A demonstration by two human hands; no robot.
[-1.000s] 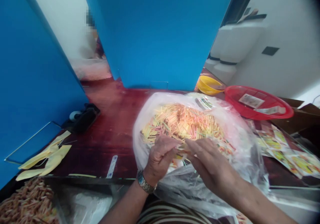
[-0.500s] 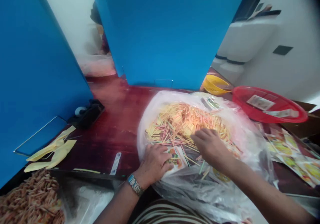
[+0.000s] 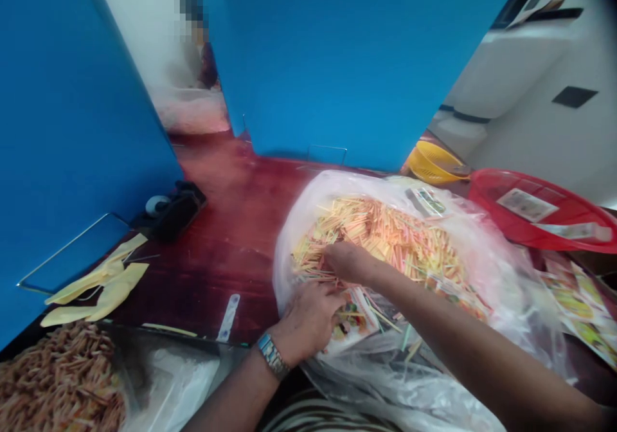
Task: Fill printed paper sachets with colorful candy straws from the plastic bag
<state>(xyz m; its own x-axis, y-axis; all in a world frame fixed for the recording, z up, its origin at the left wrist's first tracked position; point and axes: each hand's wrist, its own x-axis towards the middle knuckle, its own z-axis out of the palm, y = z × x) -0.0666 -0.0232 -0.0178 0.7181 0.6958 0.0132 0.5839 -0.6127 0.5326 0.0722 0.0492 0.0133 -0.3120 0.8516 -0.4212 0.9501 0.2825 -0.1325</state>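
Note:
Thin pink and yellow snack sticks (image 3: pixel 385 233) lie heaped in a large clear plastic bag (image 3: pixel 289 226) spread open on the table. My left hand (image 3: pixel 311 323), with a metal watch at the wrist, closes around the left end of a small printed packet (image 3: pixel 357 323) at the bag's near edge. Just above it, my right hand (image 3: pixel 349 261) reaches across to the left side of the heap. Its fingers are curled down among the sticks, and their tips are hidden. Several loose sticks lie beside the packet.
A red basket (image 3: pixel 578 200) and yellow basket (image 3: pixel 434 162) stand at the back right, near printed packets (image 3: pixel 578 303). On the left are a black tape dispenser (image 3: pixel 176 210), yellow gloves (image 3: pixel 110 284) and a bag of brown sticks (image 3: pixel 58 380). Blue panels (image 3: pixel 337 65) rise behind.
My right hand has moved left from the middle of the heap to the sticks next to my left hand. My left hand's fingers have drawn in at the packet. The view has shifted slightly.

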